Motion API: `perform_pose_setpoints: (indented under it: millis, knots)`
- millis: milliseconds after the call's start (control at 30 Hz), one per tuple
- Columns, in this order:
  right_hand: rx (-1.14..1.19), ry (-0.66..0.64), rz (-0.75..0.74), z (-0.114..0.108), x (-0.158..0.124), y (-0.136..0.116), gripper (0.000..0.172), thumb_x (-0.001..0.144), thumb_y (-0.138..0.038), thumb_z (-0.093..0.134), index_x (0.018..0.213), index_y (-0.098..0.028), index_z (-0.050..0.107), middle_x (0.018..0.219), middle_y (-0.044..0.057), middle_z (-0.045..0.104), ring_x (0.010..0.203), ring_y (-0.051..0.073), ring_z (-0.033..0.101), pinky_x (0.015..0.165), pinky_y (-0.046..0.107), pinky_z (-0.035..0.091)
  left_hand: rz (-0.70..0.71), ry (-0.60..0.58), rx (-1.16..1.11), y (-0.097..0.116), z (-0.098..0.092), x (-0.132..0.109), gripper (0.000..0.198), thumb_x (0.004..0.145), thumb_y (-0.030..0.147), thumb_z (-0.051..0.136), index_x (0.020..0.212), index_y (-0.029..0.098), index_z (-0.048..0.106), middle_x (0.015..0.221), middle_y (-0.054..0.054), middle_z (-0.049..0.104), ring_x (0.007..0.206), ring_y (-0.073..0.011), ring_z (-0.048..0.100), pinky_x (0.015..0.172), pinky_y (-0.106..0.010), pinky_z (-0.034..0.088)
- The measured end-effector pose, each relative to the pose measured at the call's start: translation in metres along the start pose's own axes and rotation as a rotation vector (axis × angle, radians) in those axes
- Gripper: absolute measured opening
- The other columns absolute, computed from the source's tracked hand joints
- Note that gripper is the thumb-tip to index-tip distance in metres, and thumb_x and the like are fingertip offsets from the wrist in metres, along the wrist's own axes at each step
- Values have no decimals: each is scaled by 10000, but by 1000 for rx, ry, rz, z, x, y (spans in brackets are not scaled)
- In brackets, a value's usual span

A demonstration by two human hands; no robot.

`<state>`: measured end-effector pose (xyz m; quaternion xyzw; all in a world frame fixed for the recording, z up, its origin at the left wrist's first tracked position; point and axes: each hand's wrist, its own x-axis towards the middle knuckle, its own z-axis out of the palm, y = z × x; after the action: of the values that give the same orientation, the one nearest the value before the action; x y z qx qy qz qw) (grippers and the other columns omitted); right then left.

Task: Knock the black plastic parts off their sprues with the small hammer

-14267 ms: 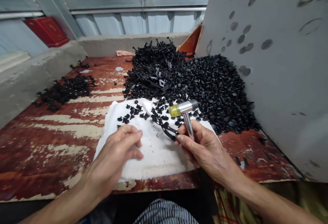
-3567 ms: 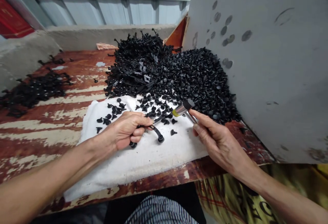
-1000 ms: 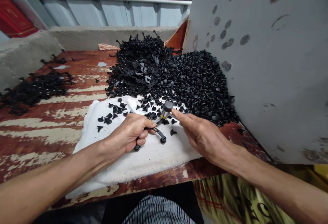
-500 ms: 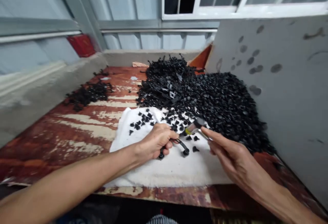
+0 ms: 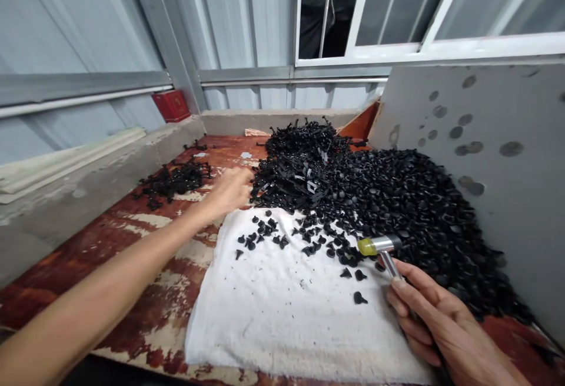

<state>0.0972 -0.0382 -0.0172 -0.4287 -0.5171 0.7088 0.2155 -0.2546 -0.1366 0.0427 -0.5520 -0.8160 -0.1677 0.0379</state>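
Observation:
My right hand (image 5: pixel 435 309) grips the metal handle of a small two-faced mallet (image 5: pixel 383 245). Its yellow face points left, its dark face right, and it is held above the right part of a white cloth (image 5: pixel 282 321). At the left edge of a heap of long black plastic parts (image 5: pixel 286 177) is my left hand (image 5: pixel 232 190). Its fingers look curled in and slightly blurred; whatever they may hold is hidden. Small black plug-like pieces (image 5: pixel 311 236) lie scattered on the cloth's far half, with a single piece (image 5: pixel 359 298) nearer me.
A big mound of small black pieces (image 5: pixel 410 209) leans against the grey board (image 5: pixel 498 198) on the right. Further left, a smaller pile of black parts (image 5: pixel 176 180) rests on the worn red-brown tabletop (image 5: pixel 145 268). A red box (image 5: pixel 171 106) stands on the ledge.
My left hand has gone from the cloth to the far heap, and the black strap-like part it held no longer shows. The mallet has moved right, away from the cloth's middle. The view has tilted.

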Motion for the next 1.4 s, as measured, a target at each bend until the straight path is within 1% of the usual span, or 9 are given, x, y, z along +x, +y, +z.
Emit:
perform_pose_setpoints:
  millis: [100, 200, 467, 700, 900, 1033, 1167, 1300, 1400]
  knots:
    - [-44, -22, 4, 0, 1, -1, 514, 662, -606, 772, 926, -240, 525, 565, -102, 420, 397, 21, 243, 333, 118, 211, 137, -127, 56, 18, 41, 17, 310, 774, 72, 502, 1046, 173, 612, 1048, -108, 636, 1033, -263, 548, 910, -374, 420]
    - [-59, -40, 14, -3, 3, 0, 521, 659, -642, 756, 862, -235, 501, 566, -104, 413, 398, 15, 217, 331, 118, 217, 160, -165, 78, 28, 56, 30, 375, 742, 7, 469, 1032, 172, 638, 981, -104, 664, 981, -262, 583, 865, -375, 445]
    - [-25, -92, -31, -9, 6, 3, 533, 662, -661, 744, 854, -237, 483, 576, -110, 411, 389, 8, 196, 304, 115, 218, 128, -119, -92, 40, 24, 37, 232, 833, 156, 464, 969, 150, 653, 864, -66, 711, 801, -198, 674, 718, -292, 503]
    - [15, -94, -73, -1, 1, -7, 569, 595, -658, 784, 734, -208, 466, 550, -100, 457, 369, 2, 229, 288, 114, 216, -115, -75, -702, 84, 16, -11, 94, 824, 207, 541, 822, 144, 610, 686, -26, 698, 549, -136, 664, 497, -224, 516]
    - [61, -205, -125, 21, -13, -18, 472, 763, -632, 669, 801, -194, 499, 836, 6, 662, 418, 15, 394, 306, 119, 268, 526, 398, -435, 123, 34, -73, 105, 865, 83, 547, 929, 135, 612, 728, -42, 703, 625, -122, 668, 578, -206, 535]
    - [107, -336, -120, 36, -21, -16, 401, 795, -542, 685, 836, -214, 459, 755, -38, 633, 385, 12, 372, 308, 122, 251, 776, 447, -379, 134, 56, -103, 244, 819, -25, 509, 1011, 105, 584, 784, -101, 715, 695, -159, 681, 656, -245, 560]
    - [43, -318, -187, 38, -26, -4, 331, 832, -475, 668, 827, -221, 456, 686, -79, 545, 379, 9, 303, 316, 136, 237, 484, 282, -622, 135, 64, -122, 225, 841, 25, 520, 1010, 162, 576, 817, -63, 710, 723, -134, 675, 670, -217, 545]
    - [-70, -335, -221, 37, -29, 5, 263, 878, -448, 618, 843, -224, 485, 644, -93, 438, 377, 18, 271, 320, 159, 220, -135, -245, -1111, 137, 53, -118, 210, 855, 362, 605, 928, 165, 594, 784, -51, 705, 695, -150, 670, 651, -250, 541]
    - [-65, -377, -206, 44, -32, 8, 237, 887, -442, 602, 879, -234, 488, 651, -89, 442, 383, 30, 252, 322, 175, 215, -374, -577, -1374, 138, 45, -107, 386, 793, 515, 623, 839, 132, 625, 699, -56, 675, 575, -138, 621, 563, -261, 511]
